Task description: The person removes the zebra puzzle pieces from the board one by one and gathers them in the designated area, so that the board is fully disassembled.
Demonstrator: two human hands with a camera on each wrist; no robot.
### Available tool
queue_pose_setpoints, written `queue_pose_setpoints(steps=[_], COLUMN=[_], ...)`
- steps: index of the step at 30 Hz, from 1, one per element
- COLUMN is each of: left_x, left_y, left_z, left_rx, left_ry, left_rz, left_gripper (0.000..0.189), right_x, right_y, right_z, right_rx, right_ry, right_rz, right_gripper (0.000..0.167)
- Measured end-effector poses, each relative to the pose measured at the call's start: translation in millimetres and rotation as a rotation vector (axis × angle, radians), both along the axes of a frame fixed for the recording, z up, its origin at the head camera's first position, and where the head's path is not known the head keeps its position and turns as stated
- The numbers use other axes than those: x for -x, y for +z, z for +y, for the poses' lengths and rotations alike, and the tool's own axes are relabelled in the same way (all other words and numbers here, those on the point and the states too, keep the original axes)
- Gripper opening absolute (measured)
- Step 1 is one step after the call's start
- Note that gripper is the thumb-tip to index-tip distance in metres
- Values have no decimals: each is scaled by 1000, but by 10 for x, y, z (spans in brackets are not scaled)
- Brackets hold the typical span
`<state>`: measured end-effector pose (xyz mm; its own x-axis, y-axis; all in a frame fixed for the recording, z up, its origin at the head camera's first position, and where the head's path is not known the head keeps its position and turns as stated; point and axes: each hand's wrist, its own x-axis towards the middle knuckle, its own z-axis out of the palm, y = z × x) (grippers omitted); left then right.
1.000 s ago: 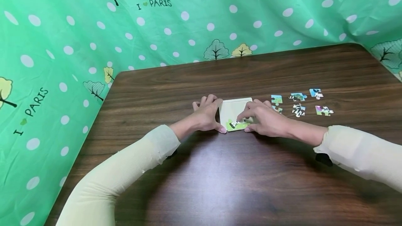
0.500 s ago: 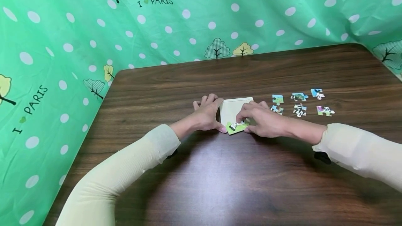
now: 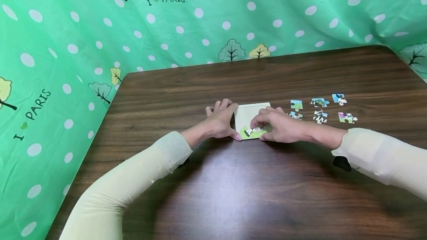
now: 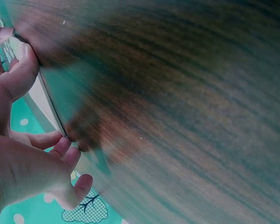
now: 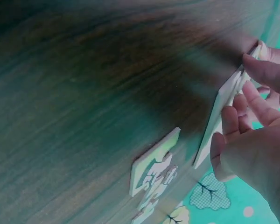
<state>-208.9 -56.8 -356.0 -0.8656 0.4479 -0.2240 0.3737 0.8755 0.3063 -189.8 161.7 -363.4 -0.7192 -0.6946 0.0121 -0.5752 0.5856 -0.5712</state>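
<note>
A small cream puzzle tray [image 3: 248, 115] lies flat on the table. My left hand [image 3: 220, 122] holds its left side, thumb at the near corner and index finger at the far one; the left wrist view shows these fingers against the tray's edge [image 4: 43, 106]. Along the tray's near side is a green jigsaw piece [image 3: 247, 135] with a black-and-white figure. My right hand [image 3: 281, 126] pinches this piece between thumb and curled fingers, covering its right part. From the right wrist view, my right hand [image 5: 259, 149] reaches over the tray [image 5: 209, 137].
Several loose jigsaw pieces lie in two rows right of the tray, among them a blue-green piece [image 3: 296, 104], a striped piece [image 3: 320, 116] and a purple-cornered piece [image 3: 347, 117]. Behind the brown wooden table [image 3: 213, 199] hangs a green dotted cloth [image 3: 186, 21].
Half a second ago the green piece's near left corner stuck out past the tray's near edge; now it lies in line with that edge. The left hand stays at the tray's side.
</note>
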Motion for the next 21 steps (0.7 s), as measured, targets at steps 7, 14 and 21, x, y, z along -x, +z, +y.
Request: queue_pose_setpoints(steps=[7, 14, 21], left_x=[2, 6, 10], left_y=[4, 10, 17], left_z=[-2, 5, 10], left_rx=[-19, 0, 14], left_ry=[-1, -11, -9], left_rz=[-9, -10, -14], left_gripper=[96, 96, 101], right_x=[37, 65, 86], right_y=[-40, -13, 2], right_z=[-6, 3, -21], right_rx=[43, 15, -15], right_ry=[27, 11, -24], right_rz=[14, 38, 87], right_gripper=[32, 30, 39])
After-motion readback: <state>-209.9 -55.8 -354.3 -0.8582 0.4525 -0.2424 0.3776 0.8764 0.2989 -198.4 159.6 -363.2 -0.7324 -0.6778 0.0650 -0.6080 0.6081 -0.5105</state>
